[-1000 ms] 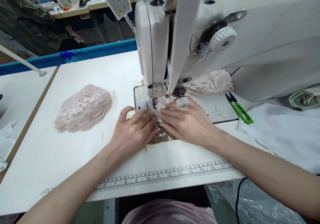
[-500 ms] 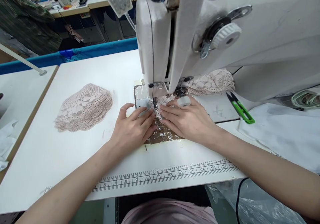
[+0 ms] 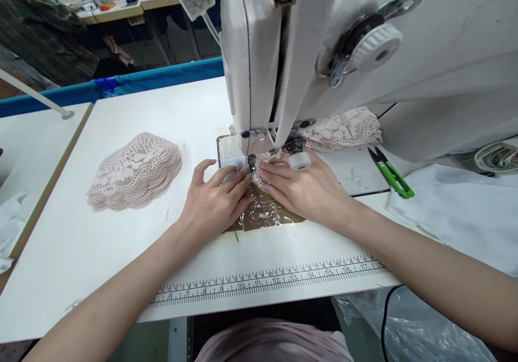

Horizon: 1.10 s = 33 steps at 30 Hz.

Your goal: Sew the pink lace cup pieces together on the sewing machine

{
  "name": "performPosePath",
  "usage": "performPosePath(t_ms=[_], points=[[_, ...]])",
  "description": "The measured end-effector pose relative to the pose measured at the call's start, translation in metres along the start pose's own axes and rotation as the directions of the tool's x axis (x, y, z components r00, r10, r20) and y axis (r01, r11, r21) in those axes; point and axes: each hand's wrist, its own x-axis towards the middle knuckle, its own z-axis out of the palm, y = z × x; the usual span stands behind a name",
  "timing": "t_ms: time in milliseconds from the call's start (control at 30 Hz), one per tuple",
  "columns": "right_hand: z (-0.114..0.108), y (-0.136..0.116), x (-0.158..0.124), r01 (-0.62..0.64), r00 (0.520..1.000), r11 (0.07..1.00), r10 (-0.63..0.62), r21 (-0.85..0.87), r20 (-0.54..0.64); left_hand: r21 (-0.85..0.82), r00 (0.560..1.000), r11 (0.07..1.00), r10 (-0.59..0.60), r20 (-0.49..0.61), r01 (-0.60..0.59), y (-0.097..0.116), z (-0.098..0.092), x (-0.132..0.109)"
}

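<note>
A small pale pink lace piece [image 3: 258, 181] lies under the presser foot [image 3: 251, 163] of a white sewing machine [image 3: 253, 65], mostly covered by my fingers. My left hand [image 3: 213, 197] rests open to the left of the foot, its fingertips at the lace's left edge and the other fingers spread on the machine bed. From the right, my right hand [image 3: 311, 189] lies flat on the lace with fingers stretched toward the foot. The needle tip is too small to make out. Brown clear-taped sheeting [image 3: 265, 213] covers the bed in front of the lace.
A stack of scalloped lace pieces [image 3: 135, 173] sits at left. More lace [image 3: 343, 129] lies behind the machine head. Green thread snips [image 3: 392, 174] and white cloth [image 3: 457, 211] are at right. A printed ruler [image 3: 259, 280] runs along the table's front edge.
The lace has moved slightly away from me under the foot, baring more of the brown sheeting. Both hands keep nearly the same pose, and the view has shifted a little.
</note>
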Motion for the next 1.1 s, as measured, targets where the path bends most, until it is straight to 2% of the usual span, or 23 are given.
performPosePath(t_ms=[667, 1100], points=[[0.003, 0.0012, 0.0046, -0.027, 0.999, 0.998, 0.029, -0.05, 0.034, -0.002, 1.0, 1.0, -0.023, 0.019, 0.023, -0.0033, 0.003, 0.0033], [0.0066, 0.0028, 0.0045, -0.022, 0.999, 0.999, 0.021, -0.035, -0.026, 0.033, 1.0, 0.999, -0.014, 0.005, 0.014, -0.002, 0.0026, 0.0049]])
